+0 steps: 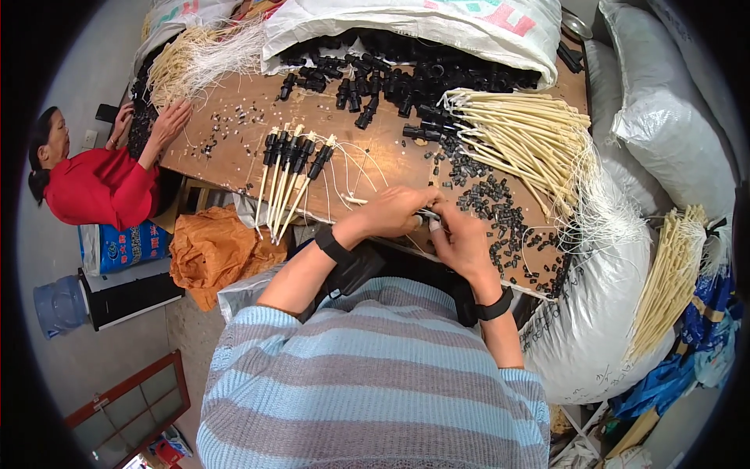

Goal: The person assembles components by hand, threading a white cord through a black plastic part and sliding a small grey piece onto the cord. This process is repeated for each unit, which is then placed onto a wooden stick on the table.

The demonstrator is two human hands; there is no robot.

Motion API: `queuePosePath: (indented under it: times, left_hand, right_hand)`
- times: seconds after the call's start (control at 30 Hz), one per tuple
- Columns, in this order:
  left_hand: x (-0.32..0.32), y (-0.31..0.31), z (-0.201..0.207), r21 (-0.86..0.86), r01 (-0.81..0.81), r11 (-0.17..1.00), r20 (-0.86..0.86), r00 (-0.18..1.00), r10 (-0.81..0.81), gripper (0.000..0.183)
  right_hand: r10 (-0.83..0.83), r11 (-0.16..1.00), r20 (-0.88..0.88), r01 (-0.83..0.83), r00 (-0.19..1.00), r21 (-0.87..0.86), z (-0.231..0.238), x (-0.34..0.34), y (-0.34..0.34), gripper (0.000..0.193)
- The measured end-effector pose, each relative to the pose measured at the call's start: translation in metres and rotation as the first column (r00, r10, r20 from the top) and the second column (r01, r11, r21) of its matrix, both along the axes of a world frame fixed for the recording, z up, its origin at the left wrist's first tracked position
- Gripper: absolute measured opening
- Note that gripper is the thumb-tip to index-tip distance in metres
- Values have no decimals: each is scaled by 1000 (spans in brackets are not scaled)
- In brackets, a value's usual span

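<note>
Grip is looking narrow — left hand [400, 211] and right hand [462, 241] are pinching one small dark piece [426, 213], probably for control; loose black pieces [494, 187] are lying within reach.

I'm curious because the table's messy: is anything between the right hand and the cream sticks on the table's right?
Yes, small black pieces lie scattered on the table between the right hand and those cream sticks. Nothing tall stands there.
</note>
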State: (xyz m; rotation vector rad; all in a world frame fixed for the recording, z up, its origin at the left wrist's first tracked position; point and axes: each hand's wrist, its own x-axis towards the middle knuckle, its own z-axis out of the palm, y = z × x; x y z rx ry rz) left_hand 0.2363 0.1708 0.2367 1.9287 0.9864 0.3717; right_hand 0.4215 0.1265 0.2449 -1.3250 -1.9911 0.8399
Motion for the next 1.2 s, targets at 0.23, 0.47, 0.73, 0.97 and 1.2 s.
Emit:
queuePosePath:
  times: [0.23,0.47,0.73,0.97,1.2]
  left_hand:
    - [2,0,6,352,-255,901,285,946,156,19]
    - [5,3,-5,283,-247,927,329,933,149,9]
    - [8,59,-47,488,-332,807,1,925,379,26]
    - [1,15,-11,300,-211,930,115,976,184,29]
    - [11,-4,-32,244,-233,941,222,958,180,15]
  right_hand:
    - [-55,990,89,43,995,133,-14,1,1,28]
    - [-133,991,-74,130,988,-45,-19,3,-7,17]
    - [-291,945,-117,265,950,-193,-37,10,0,15]
    - [-270,944,-38,257,962,-205,-42,16,1,15]
    - [-243,945,-20,232,970,-230,-30,11,2,14]
